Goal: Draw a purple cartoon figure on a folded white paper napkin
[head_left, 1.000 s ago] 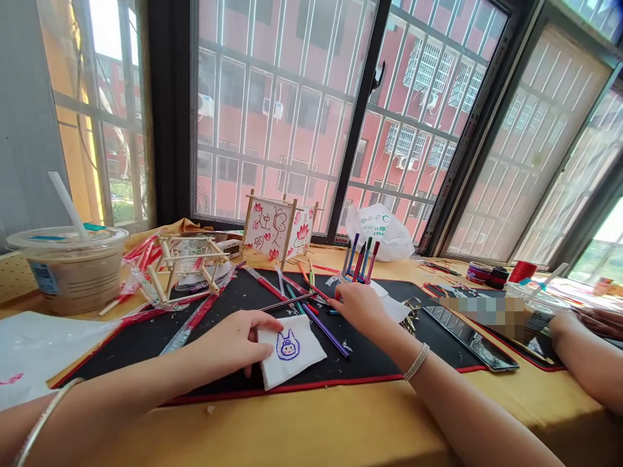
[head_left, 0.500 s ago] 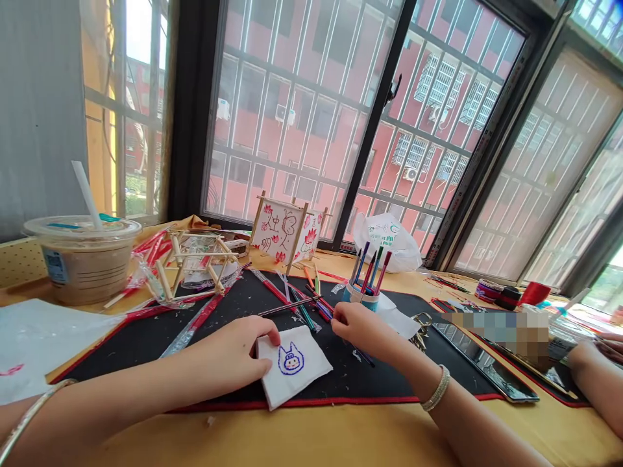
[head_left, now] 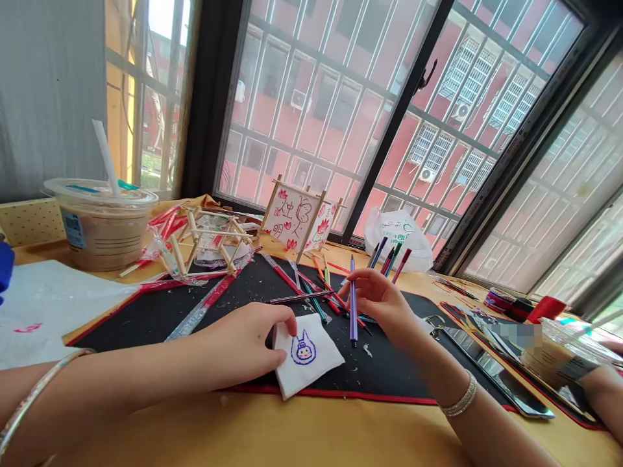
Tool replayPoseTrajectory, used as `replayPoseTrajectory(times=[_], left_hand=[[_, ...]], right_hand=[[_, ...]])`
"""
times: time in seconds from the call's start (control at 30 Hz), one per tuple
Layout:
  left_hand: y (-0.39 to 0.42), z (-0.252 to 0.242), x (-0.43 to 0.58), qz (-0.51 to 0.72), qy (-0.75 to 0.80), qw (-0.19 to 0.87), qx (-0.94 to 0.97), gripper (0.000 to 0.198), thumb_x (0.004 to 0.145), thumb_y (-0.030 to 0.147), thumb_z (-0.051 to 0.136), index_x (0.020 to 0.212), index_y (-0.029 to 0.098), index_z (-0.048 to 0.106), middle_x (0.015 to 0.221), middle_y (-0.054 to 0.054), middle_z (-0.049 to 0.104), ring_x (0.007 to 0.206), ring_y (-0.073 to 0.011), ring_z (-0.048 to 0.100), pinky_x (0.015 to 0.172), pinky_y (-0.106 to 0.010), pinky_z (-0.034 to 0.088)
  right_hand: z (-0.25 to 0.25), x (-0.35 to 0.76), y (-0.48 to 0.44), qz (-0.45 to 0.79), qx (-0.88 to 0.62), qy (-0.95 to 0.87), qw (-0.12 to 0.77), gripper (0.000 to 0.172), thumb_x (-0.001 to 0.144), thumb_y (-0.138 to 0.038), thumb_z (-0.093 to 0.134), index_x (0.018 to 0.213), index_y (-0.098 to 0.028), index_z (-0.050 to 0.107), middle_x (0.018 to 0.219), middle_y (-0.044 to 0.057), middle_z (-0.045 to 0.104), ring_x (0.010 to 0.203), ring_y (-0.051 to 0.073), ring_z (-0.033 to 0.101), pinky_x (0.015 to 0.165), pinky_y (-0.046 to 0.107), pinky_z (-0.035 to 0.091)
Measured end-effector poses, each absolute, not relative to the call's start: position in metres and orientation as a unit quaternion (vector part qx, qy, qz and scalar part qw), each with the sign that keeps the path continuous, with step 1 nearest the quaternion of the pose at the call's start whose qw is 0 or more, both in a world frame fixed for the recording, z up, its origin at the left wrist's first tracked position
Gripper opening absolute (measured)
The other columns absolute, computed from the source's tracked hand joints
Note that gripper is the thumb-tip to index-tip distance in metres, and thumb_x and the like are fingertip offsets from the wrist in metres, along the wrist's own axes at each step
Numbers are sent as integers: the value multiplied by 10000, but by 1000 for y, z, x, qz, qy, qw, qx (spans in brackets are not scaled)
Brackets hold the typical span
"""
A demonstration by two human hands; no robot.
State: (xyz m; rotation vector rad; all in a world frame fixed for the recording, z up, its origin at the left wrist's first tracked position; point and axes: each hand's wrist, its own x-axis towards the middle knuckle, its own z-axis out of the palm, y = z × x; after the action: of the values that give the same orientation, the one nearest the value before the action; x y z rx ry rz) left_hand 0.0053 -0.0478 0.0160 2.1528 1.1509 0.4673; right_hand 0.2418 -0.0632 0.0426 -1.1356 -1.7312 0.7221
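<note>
My left hand has its thumb and forefinger on the left edge of a folded white paper napkin. The napkin lies on a black mat and bears a blue drawing of a small face with pointed ears. In my right hand a purple felt-tip pen is held upright between the fingers, to the right of the napkin. Several loose pens lie on the mat behind the napkin. Behind my right hand more felt-tip pens stand in a holder, which the hand hides.
On the left stand a lidded drink cup and a wooden stick frame. A painted paper lantern and a plastic bag are by the window. At right are a phone and another person's arm.
My right hand has lifted from the loose pens and now holds a purple felt-tip pen upright. My left hand stays on the napkin. The whole view has shifted and tilted slightly.
</note>
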Motion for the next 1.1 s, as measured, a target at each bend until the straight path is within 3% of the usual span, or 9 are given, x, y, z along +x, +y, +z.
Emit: replayPoseTrajectory(times=[0.1,0.23,0.3,0.43,0.53,0.7,0.8,0.97,1.1], left_hand=[[-51,15,11,213,407,398,794,294,616,310,548,892,228,612,814,-2,692,761,-210,632,658,-300,456],[-58,14,17,212,364,496,759,421,585,425,468,969,254,492,937,-2,735,845,-223,692,659,-288,529],[-60,12,17,209,384,472,766,407,587,448,463,941,257,522,902,-9,733,806,-243,685,657,-325,522],[-60,5,9,223,431,352,801,285,617,445,538,808,267,651,941,-35,692,939,-300,601,851,-412,433],[-59,-1,6,218,437,324,811,292,631,400,563,884,295,662,1023,-17,673,1000,-289,578,884,-389,419],[-61,-4,8,213,431,307,821,330,618,354,591,935,283,652,1033,-18,664,1017,-276,583,897,-357,431],[-62,-2,9,205,430,306,824,352,610,346,600,955,284,637,1028,-15,659,1013,-275,583,893,-357,431],[-63,-1,9,187,433,310,826,312,592,343,631,901,300,617,996,12,642,1000,-264,577,854,-353,434],[-63,-3,9,188,431,310,826,303,592,339,642,893,308,628,999,10,632,1009,-273,565,864,-362,422]], right_hand=[[39,236,-66,308,-425,-687,502,322,667,-340,781,851,-217,546,735,-17,606,638,120,553,589,249,465],[33,234,-68,291,-396,-672,554,360,803,-553,645,778,-208,549,665,-30,541,582,113,527,578,258,472],[30,234,-69,287,-369,-663,585,380,832,-598,587,821,-218,582,695,-17,555,601,125,537,579,266,487],[26,235,-72,292,-348,-677,579,440,863,-647,497,987,-256,657,872,28,624,705,152,573,636,291,514],[25,233,-77,293,-354,-691,558,477,868,-658,473,1045,-272,690,978,49,654,772,165,595,686,302,521],[26,227,-88,309,-338,-704,542,239,879,-443,619,807,-245,732,624,1,639,580,127,573,561,240,473],[24,220,-93,385,-307,-693,527,210,892,-422,606,935,-250,720,726,21,698,617,136,616,583,256,502],[10,210,-96,450,-324,-677,484,251,820,-410,702,731,-193,610,605,-2,640,481,91,536,439,189,417],[1,205,-99,486,-371,-666,427,336,792,-443,712,681,-196,513,556,-18,599,399,70,469,367,172,343]])
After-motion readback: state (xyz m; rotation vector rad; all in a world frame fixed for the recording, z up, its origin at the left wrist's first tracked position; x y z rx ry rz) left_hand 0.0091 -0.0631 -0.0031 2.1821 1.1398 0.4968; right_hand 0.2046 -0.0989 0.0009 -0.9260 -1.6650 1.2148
